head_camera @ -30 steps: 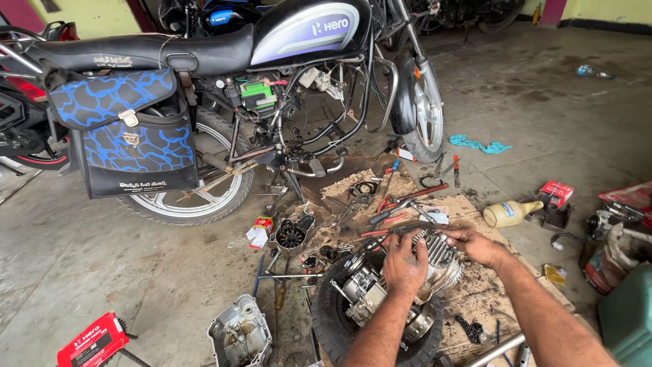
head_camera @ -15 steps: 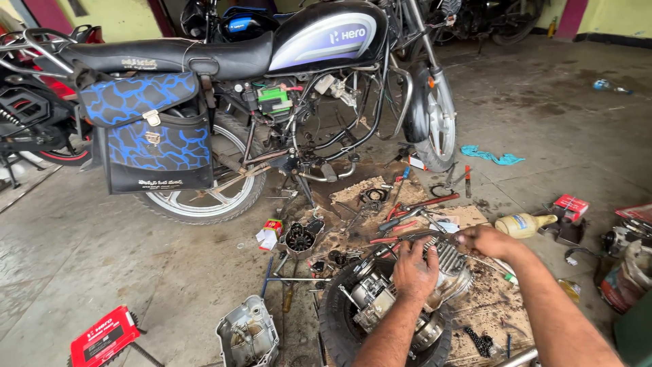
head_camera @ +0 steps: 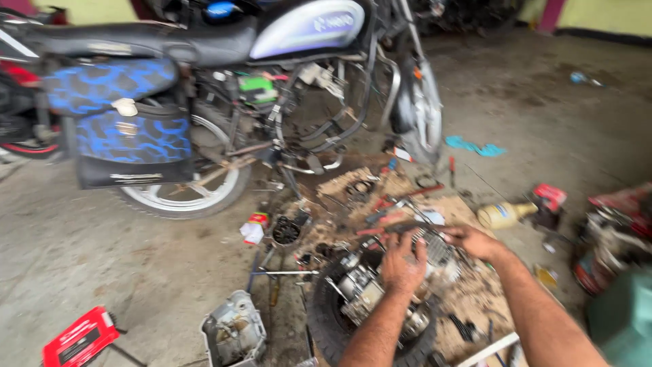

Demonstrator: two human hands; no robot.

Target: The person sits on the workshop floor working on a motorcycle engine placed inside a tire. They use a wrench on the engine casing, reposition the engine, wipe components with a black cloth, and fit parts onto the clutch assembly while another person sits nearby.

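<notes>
Engine [head_camera: 380,289]: removed motorcycle engine, metal, finned cylinder toward the upper right, resting on a black tyre [head_camera: 326,326] that lies flat on the concrete floor [head_camera: 102,251], lower centre of view.

Left hand [head_camera: 402,264]: palm down on top of the engine, fingers [head_camera: 407,246] spread and pressed against the finned part; touching it, not clenched around anything I can make out.

Right hand [head_camera: 475,241]: at the upper right edge of the engine by the fins, fingers curled in; whether they grasp a part or only press on it cannot be told, the frame is blurred.

Around the engine: red-handled tools [head_camera: 401,204] and small parts scattered on a dirty sheet just beyond the hands. A yellowish bottle [head_camera: 502,214] lies on its side to the right, a small red box [head_camera: 549,198] just beside it. A grey metal engine cover [head_camera: 234,329] sits on the floor to the left of the tyre; a red box [head_camera: 80,336] further left.

Background: motorcycle [head_camera: 272,75] standing upright behind the work area, blue-and-black saddlebag [head_camera: 129,122] hanging over its rear wheel [head_camera: 183,177]. Blue rag [head_camera: 475,146] on the floor near the front wheel.
</notes>
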